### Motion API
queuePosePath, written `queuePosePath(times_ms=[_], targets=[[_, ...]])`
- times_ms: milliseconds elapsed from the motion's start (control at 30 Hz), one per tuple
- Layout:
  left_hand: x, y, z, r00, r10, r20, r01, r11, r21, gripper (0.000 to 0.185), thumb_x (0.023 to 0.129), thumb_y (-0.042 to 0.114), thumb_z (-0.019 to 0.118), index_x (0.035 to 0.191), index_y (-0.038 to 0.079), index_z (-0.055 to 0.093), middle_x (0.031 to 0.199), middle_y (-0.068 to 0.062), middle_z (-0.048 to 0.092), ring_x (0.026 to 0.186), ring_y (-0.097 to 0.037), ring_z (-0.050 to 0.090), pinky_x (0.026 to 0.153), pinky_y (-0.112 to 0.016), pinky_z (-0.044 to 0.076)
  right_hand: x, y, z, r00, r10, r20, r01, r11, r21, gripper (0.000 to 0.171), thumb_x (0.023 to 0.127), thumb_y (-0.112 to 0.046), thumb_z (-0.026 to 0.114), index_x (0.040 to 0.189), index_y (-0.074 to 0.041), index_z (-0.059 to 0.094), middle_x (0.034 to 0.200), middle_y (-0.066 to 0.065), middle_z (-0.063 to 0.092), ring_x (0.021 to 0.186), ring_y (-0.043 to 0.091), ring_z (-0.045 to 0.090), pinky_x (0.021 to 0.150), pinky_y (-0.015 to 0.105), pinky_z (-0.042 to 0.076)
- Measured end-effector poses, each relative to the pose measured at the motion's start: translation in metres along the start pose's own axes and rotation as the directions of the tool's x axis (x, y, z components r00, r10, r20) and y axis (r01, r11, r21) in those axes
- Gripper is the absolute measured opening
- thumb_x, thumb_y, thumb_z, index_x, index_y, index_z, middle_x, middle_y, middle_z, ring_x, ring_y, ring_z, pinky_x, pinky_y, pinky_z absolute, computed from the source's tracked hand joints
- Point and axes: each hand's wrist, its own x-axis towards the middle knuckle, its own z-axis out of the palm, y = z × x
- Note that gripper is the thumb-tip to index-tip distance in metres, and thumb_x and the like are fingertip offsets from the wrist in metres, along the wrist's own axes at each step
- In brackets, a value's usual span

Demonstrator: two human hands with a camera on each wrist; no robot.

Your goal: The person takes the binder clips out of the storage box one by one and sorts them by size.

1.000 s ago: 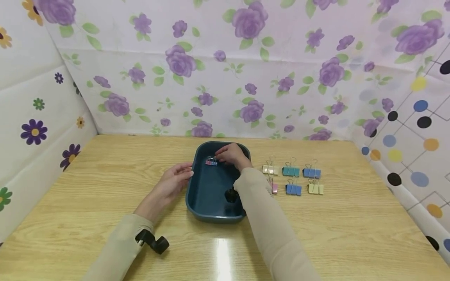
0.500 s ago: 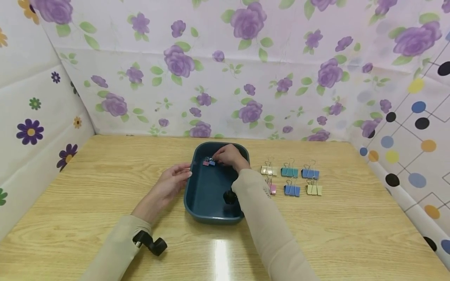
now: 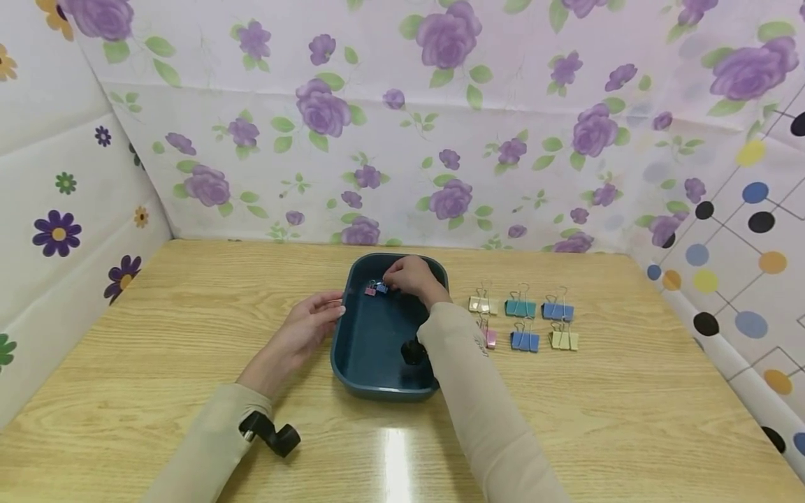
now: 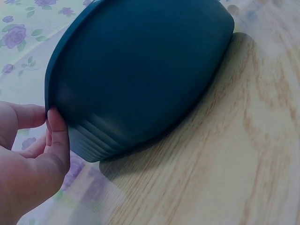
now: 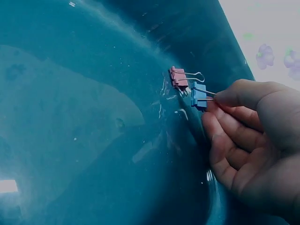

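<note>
A dark teal plastic tray [image 3: 380,349] stands on the wooden table. My left hand [image 3: 306,327] pinches the tray's left rim between thumb and fingers, also plain in the left wrist view. Inside the tray's far end, my right hand [image 3: 413,277] holds a small blue binder clip [image 5: 199,97] by its wire handles, between thumb and forefinger. Just left of it in the head view sits a small pink binder clip [image 5: 179,78], close to the tray's far wall. Whether the two clips touch is hard to tell.
Right of the tray, larger binder clips stand in two rows: cream [image 3: 483,305], teal [image 3: 520,308] and blue [image 3: 557,311] behind; pink [image 3: 490,339], blue [image 3: 525,340] and yellow [image 3: 564,339] in front. My right sleeve partly covers the pink one. Floral cloth [image 3: 390,175] walls the back.
The blue clip has turned slightly and sits a little apart from the pink one, where before they stood side by side in line. My left hand has stayed at the rim.
</note>
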Motion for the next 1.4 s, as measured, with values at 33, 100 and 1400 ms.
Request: queuePosePath(times_ms=[33,100,1400], targets=[[0.000,0.001,0.000,1.000,0.001,0.001,-0.001,1.000,0.000,0.042,0.097,0.001,0.053,0.136,-0.008,0.040,0.104,-0.004,0.055,0.089,-0.010,0.056,0.079,-0.021,0.049,0.000,0.000,-0.001,1.000,-0.009,-0.002,0.009,1.000,0.000,0.017,0.093,-0.014,0.063,0.099,-0.002,0.074,0.088,0.008,0.068,0.081,0.018,0.062,0.073,0.030,0.052],[0.000,0.002,0.001,1.000,0.004,0.005,-0.004,1.000,0.001,0.042,0.097,0.001,0.053,0.136,-0.009,0.039,0.103,-0.004,0.055,0.088,-0.010,0.056,0.079,-0.021,0.049,0.001,-0.001,-0.002,1.000,-0.030,-0.007,0.030,0.999,0.011,0.016,0.093,-0.014,0.064,0.098,-0.002,0.074,0.087,0.007,0.068,0.081,0.018,0.062,0.073,0.030,0.052],[-0.001,0.000,0.001,1.000,-0.001,0.012,0.002,0.999,-0.042,0.043,0.097,0.001,0.053,0.137,-0.009,0.039,0.109,-0.007,0.056,0.093,-0.011,0.058,0.082,-0.023,0.049,-0.059,-0.075,-0.051,0.974,-0.224,0.040,0.197,0.919,0.342,0.020,0.094,-0.019,0.064,0.108,-0.006,0.071,0.102,0.007,0.065,0.098,0.037,0.056,0.083,0.040,0.049]])
